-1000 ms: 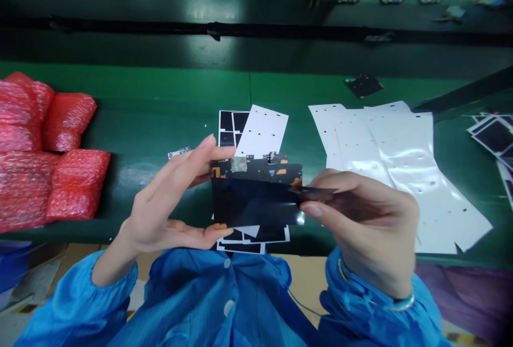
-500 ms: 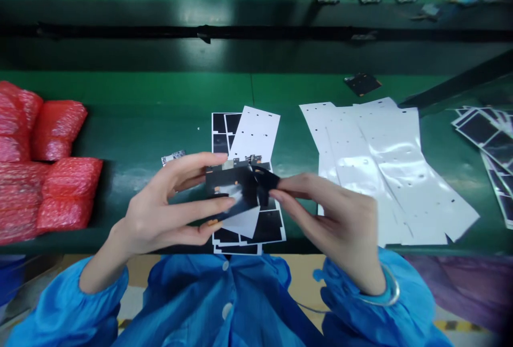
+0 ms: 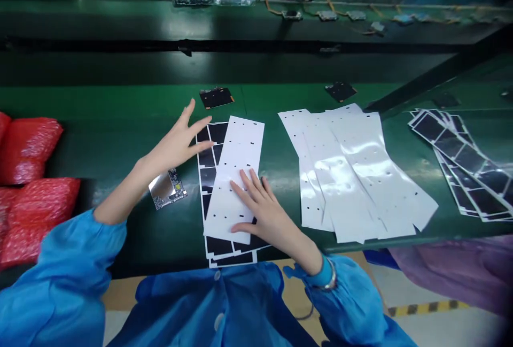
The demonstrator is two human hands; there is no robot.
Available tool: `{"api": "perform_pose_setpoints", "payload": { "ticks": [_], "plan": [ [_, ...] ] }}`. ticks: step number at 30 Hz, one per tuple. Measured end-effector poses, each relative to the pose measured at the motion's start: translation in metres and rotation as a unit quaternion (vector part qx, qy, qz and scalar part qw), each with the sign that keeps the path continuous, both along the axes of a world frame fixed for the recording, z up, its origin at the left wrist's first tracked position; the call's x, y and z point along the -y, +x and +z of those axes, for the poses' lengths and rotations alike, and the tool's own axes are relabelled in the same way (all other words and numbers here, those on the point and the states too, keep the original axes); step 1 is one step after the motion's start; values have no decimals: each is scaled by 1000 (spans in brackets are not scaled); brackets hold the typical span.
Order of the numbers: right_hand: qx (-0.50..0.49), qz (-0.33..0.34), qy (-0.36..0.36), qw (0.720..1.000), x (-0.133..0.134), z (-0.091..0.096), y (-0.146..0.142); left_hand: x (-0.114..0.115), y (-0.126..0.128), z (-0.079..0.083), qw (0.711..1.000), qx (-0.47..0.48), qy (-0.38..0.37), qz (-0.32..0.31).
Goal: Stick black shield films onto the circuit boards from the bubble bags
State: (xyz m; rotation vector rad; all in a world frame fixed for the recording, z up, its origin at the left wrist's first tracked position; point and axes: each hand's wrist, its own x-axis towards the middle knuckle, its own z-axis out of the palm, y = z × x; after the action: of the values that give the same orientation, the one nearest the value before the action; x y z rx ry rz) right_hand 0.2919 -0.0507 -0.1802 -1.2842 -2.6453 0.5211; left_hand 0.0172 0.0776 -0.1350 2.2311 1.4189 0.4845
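Observation:
My left hand (image 3: 180,138) hovers with fingers spread and nothing in it, near the top left of a stack of black adhesive sheets (image 3: 206,173). My right hand (image 3: 262,210) lies spread over a white backing sheet (image 3: 230,197) with small holes, which rests aslant on that stack. A black-covered circuit board (image 3: 216,98) lies flat on the green bench beyond my left hand. Below the left wrist is another circuit board (image 3: 168,189), with a silvery metal plate, partly hidden by the forearm.
Red bubble-wrapped packs (image 3: 44,213) are piled at the left. White sheets (image 3: 348,176) overlap at the right, with more black adhesive sheets (image 3: 468,170) farther right. A second black-covered board (image 3: 340,91) lies at the back. A shelf (image 3: 132,15) runs above the bench.
The black-covered board has left my left hand and lies on the bench. My right hand let go of the black film and came down on the white sheet. The view shifted right.

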Motion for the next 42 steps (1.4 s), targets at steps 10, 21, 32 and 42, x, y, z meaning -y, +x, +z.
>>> {"api": "perform_pose_setpoints", "payload": {
  "ticks": [10,21,32,42],
  "plan": [
    [31,-131,-8,991,-35,30,161,109,-1,-32,986,-112,67,-100],
    [-62,-4,10,998,-38,-4,-9,114,-8,-31,994,-50,36,-92],
    [-128,78,6,989,19,48,-21,98,35,2,883,411,-155,165],
    [-205,131,289,926,-51,110,-37,137,55,25,936,299,104,152]
  ]
}}
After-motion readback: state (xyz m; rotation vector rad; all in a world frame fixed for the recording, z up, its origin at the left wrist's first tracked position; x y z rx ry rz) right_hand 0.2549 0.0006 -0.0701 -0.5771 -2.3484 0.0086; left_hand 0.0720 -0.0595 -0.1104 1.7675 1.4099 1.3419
